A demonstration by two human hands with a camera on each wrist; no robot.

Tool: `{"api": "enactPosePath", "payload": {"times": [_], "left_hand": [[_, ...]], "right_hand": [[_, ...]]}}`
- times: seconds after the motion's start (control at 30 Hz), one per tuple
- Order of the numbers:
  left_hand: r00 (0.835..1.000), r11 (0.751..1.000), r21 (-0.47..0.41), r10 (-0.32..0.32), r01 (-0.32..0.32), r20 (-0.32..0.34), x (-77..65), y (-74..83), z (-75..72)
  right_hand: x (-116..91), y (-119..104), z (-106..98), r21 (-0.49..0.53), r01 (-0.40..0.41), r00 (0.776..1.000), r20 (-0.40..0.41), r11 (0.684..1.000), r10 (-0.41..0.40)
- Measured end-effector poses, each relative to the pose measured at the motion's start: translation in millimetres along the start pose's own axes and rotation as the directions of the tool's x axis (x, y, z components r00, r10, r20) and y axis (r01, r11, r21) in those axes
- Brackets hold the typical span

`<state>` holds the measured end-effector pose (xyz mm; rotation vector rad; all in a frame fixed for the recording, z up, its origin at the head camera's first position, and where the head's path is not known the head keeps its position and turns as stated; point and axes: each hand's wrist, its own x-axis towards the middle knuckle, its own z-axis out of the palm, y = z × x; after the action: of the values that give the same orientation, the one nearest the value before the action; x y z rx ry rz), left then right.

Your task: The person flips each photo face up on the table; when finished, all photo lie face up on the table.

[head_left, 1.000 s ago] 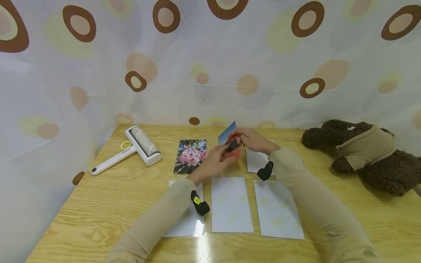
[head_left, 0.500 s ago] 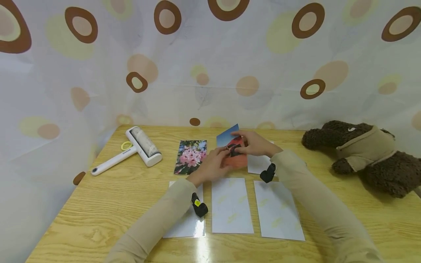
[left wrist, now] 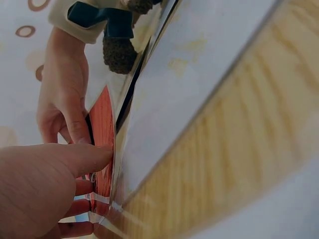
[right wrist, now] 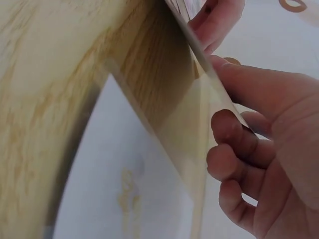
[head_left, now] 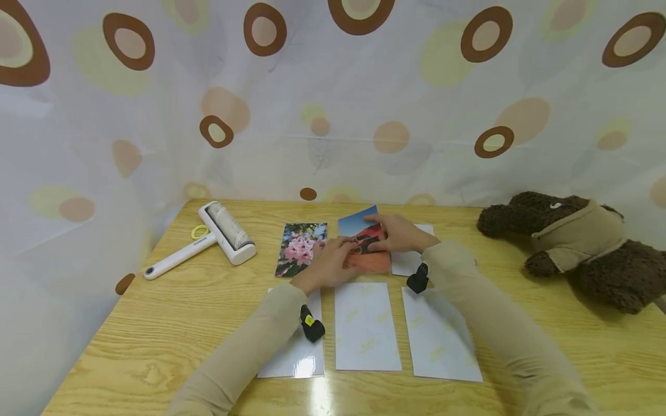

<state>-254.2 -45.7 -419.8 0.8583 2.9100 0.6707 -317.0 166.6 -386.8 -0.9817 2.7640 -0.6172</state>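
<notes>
A glossy photo (head_left: pixel 359 222) with blue sky, red ground and a dark shape in its middle is tilted at the back centre. My right hand (head_left: pixel 403 234) pinches its right edge; in the right wrist view, the thumb (right wrist: pixel 249 84) and fingers (right wrist: pixel 232 132) sit on opposite sides of the thin card (right wrist: pixel 209 69). My left hand (head_left: pixel 330 263) lies across the photo's lower left part. In the left wrist view its thumb (left wrist: pixel 94 157) and extended fingers (left wrist: pixel 77 206) touch the red picture side (left wrist: pixel 103 124). Part of the picture is hidden behind the hands.
A pink flower photo (head_left: pixel 302 248) lies to the left. White cards (head_left: pixel 366 326) lie in a near row, and another white card (head_left: pixel 408 263) is partly under the right wrist. A white roller (head_left: pixel 226 231) rests at left beside a yellow ring (head_left: pixel 199 231). A brown plush toy (head_left: pixel 577 242) lies at right.
The photo has tipped from steeply upright to a flatter slant, its top edge lower. My right hand has moved down slightly along its right edge; my left hand has shifted slightly left.
</notes>
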Motion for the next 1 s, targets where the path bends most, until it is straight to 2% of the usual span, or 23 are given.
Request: {"api": "enactPosePath", "payload": {"times": [0.53, 1.0], "left_hand": [[1.000, 1.000, 0.028, -0.012, 0.012, 0.004, -5.2, -5.9, -1.2], [1.000, 0.999, 0.040, -0.024, 0.024, 0.009, -6.2, -7.5, -0.8]], "right_hand": [[8, 3, 11, -0.023, -0.016, 0.997, 0.069, 1.000, 0.018], [11, 3, 11, -0.092, -0.093, 0.982, 0.153, 0.991, 0.106]]}}
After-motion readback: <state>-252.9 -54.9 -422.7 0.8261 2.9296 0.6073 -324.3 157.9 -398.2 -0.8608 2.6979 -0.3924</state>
